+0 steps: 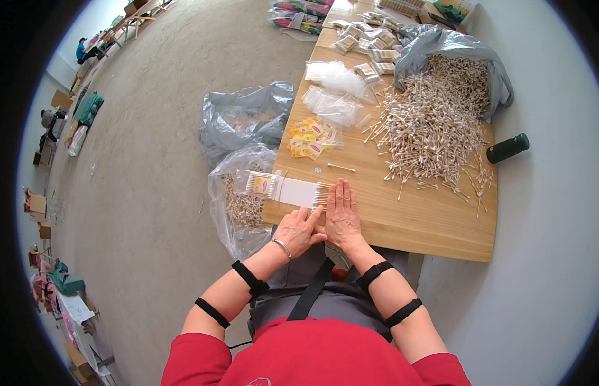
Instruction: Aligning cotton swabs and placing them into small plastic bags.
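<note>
My right hand (342,215) lies flat at the table's front edge, fingers straight and together, pressed beside a row of cotton swabs (321,195). Its palm hides part of the row. My left hand (298,231) touches the near end of the same row with its fingers stretched out; its thumb meets the right hand. The swabs lie side by side at the right end of a white strip (296,192). At the strip's left end rests a clear bag filled with swabs and a yellow card (261,185). One loose swab (341,168) lies farther back.
A large heap of cotton swabs (428,122) spills from a grey plastic bag (502,77). Yellow cards (309,138), clear bags (335,106) and filled packets (377,48) lie behind. A dark green bottle (507,148) sits by the wall. Plastic sacks (245,122) stand left of the table.
</note>
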Demonstrator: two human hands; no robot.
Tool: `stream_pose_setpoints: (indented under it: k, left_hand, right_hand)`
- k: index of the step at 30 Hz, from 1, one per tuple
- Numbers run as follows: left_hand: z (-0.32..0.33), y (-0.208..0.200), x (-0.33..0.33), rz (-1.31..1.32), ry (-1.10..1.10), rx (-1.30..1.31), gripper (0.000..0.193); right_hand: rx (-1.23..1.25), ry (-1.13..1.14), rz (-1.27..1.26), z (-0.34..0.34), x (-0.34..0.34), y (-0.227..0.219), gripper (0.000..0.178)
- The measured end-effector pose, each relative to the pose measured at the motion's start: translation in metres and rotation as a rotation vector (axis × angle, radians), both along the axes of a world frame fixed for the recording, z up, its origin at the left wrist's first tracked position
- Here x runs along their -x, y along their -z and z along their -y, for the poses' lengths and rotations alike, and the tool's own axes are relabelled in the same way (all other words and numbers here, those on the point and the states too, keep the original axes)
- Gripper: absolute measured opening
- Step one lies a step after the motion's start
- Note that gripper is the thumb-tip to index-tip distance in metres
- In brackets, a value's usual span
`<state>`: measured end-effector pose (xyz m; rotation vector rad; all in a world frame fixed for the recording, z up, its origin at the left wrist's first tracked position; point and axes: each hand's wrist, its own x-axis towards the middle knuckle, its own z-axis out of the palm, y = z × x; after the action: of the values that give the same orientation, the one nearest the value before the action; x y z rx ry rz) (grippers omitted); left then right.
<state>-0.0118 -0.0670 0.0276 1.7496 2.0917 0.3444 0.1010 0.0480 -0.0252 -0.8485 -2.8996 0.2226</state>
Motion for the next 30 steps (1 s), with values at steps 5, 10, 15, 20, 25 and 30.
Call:
stream_pose_setpoints:
  k: [5, 10, 15, 20, 25, 30]
  left_hand:
    - [-0.006, -0.004, 0.000, 0.026, -0.028, 0.043, 0.072]
    - [-0.010, -0.004, 0.002, 0.024, -0.026, 0.080, 0.073]
    - [-0.010, -0.005, 0.002, 0.037, -0.020, 0.077, 0.074]
    - [-0.013, -0.003, 0.002, 0.049, -0.055, 0.104, 0.075]
    - [-0.016, -0.005, 0.003, 0.038, -0.073, 0.147, 0.074]
    - [-0.016, -0.004, 0.002, 0.037, -0.058, 0.121, 0.072]
  right_hand:
    - [0.000, 0.004, 0.002, 0.000, -0.001, -0.002, 0.105]
    - [0.000, -0.006, 0.003, 0.000, -0.001, -0.002, 0.110]
    - [0.022, -0.004, 0.036, 0.000, -0.001, -0.004, 0.111]
    - [-0.050, -0.009, 0.070, 0.000, -0.001, -0.002, 0.110]
    - [-0.015, -0.012, 0.075, 0.000, -0.002, -0.004, 0.105]
    - [-0.060, -0.011, 0.043, -0.001, -0.002, 0.001, 0.104]
